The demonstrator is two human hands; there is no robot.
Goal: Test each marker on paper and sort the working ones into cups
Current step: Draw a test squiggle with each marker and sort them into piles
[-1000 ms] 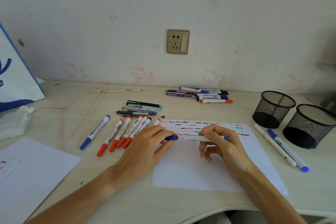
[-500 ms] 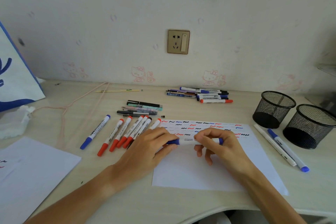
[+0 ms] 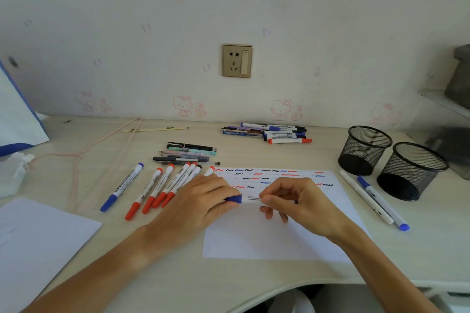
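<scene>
Marker (image 3: pixel 248 199), a smooth white barrel with a blue cap, lies level above the scribbled paper (image 3: pixel 279 236); my left hand (image 3: pixel 201 203) pinches the cap end, my right hand (image 3: pixel 297 201) curls round the barrel. Two round black mesh cups (image 3: pixel 365 150) stand right, two markers (image 3: pixel 376 201) lying beside them. Red-capped markers (image 3: pixel 157 193) fan out by my left wrist.
</scene>
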